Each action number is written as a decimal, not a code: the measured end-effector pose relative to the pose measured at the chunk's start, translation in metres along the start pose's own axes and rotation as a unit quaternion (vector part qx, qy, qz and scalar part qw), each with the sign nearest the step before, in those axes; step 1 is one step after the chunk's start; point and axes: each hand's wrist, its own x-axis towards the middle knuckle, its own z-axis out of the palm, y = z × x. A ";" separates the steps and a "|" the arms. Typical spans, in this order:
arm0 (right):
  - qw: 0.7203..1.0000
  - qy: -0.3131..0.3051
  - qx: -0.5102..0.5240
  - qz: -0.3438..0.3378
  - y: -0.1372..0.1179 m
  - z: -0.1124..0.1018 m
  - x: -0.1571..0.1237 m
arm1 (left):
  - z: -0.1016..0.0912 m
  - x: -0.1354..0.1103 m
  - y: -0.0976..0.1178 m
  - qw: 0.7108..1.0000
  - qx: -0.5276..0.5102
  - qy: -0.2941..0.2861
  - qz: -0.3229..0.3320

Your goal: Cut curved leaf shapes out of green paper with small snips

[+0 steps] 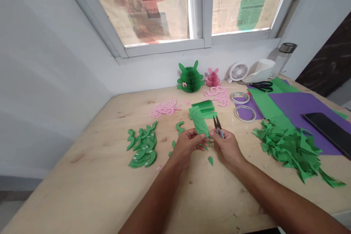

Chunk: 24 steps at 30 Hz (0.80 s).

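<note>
My left hand (189,144) pinches a green paper piece (200,121) with curved outlines drawn on it. In my right hand (227,148) is a small pair of thread snips (217,123), blades pointing away from me, while its fingertips meet the paper's lower right edge. Just beyond lies a stack of folded green paper strips (204,106). A small green scrap (210,160) rests on the table below my hands. To the left of my left hand are a curved green cutout (180,127) and a pile of similar green cutouts (144,148).
Green paper scraps (287,146) heap on the right, near purple sheets (298,106) and a black phone (326,131). Pink cutouts (166,109), tape rolls (245,113) and black scissors (261,86) lie farther back. A green honeycomb paper figure (191,80) and white fan (238,71) stand by the wall.
</note>
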 end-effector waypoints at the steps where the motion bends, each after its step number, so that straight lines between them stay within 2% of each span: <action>1: 1.000 -0.006 -0.002 0.004 0.000 0.000 0.000 | 0.000 0.000 0.000 1.000 0.003 0.003 0.002; 5: 1.000 -0.026 -0.005 0.007 0.002 0.000 0.000 | -0.002 0.000 0.000 1.000 0.018 0.014 0.013; 15: 0.997 0.012 -0.070 -0.021 0.001 -0.002 0.002 | 0.002 -0.003 0.003 0.999 0.029 0.014 0.009; 18: 0.996 -0.017 -0.080 -0.025 -0.002 -0.003 0.000 | 0.000 -0.002 0.004 0.999 0.028 0.019 0.010; 21: 0.992 -0.074 -0.096 -0.031 -0.007 -0.004 -0.002 | -0.005 0.001 0.006 0.999 0.017 0.031 0.019; 24: 0.989 -0.102 -0.107 -0.010 -0.012 -0.005 -0.002 | -0.012 0.003 0.010 0.999 0.018 0.039 0.033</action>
